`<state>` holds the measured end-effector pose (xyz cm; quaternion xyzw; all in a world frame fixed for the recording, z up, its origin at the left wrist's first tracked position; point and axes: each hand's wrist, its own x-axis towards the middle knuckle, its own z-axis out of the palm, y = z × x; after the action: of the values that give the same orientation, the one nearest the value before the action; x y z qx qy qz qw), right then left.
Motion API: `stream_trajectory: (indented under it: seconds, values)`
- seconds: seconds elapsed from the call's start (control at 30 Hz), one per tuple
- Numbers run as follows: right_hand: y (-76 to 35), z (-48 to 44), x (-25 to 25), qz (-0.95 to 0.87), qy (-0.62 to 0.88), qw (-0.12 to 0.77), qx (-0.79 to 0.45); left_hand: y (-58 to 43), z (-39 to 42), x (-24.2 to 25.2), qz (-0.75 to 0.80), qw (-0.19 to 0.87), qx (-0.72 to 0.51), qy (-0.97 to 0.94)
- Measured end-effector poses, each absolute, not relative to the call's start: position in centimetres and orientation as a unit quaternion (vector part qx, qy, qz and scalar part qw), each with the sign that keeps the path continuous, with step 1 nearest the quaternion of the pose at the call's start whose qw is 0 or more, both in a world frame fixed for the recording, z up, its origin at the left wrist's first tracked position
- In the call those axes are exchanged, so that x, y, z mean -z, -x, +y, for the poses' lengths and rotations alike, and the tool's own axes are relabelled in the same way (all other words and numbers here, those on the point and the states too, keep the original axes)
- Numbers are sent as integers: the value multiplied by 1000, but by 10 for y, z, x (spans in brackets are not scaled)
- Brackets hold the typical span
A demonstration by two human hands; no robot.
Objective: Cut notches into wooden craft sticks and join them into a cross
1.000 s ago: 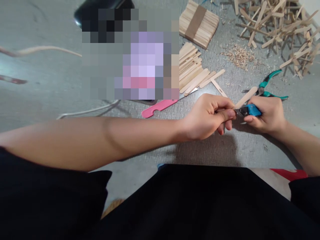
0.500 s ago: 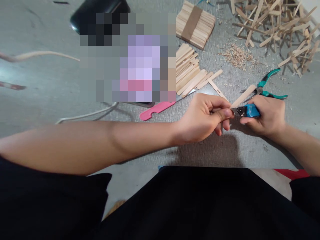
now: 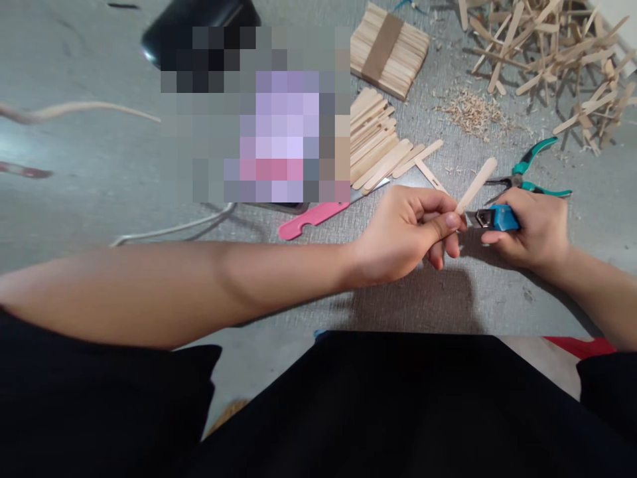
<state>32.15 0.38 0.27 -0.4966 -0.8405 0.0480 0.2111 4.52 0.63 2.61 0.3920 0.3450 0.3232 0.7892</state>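
My left hand [image 3: 415, 232] pinches a wooden craft stick [image 3: 478, 182] between thumb and fingers, its rounded end pointing up and right. My right hand [image 3: 537, 229] is closed round a blue utility knife [image 3: 505, 218]. The knife's short blade points left, close to the left fingertips and the lower end of the stick; whether it touches the wood I cannot tell. Just beyond the right hand lie pliers [image 3: 520, 179] with teal and black handles, spread apart. Past the left fingers, a slotted stick [image 3: 432, 176] rests on the table, partly hidden.
A banded bundle of sticks [image 3: 391, 50] lies beyond a row of loose sticks [image 3: 371, 139]. Wood shavings [image 3: 472, 113] and a tangled pile of sticks [image 3: 552, 60] are at the far right. A pink-handled cutter [image 3: 313, 220] lies left of my hand; a blurred patch hides the area behind it.
The craft stick has swung more upright in my left fingers. The knife has shifted slightly right, away from the left fingertips.
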Motion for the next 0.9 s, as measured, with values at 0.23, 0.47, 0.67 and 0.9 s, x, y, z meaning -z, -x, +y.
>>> stream_trajectory:
  seconds: [0.23,0.47,0.67,0.9]
  values:
    - [-319,6,-6,-841,493,210,-78,-46,7,-23,332,786,-312,-417]
    - [-323,5,-9,-849,477,185,-131,-42,3,-20,314,732,-321,-512]
    - [-324,1,-7,-862,448,183,-152,-37,-1,-27,305,657,-307,-617]
    - [-320,6,-14,-862,427,194,-191,-37,1,-33,292,619,-331,-650]
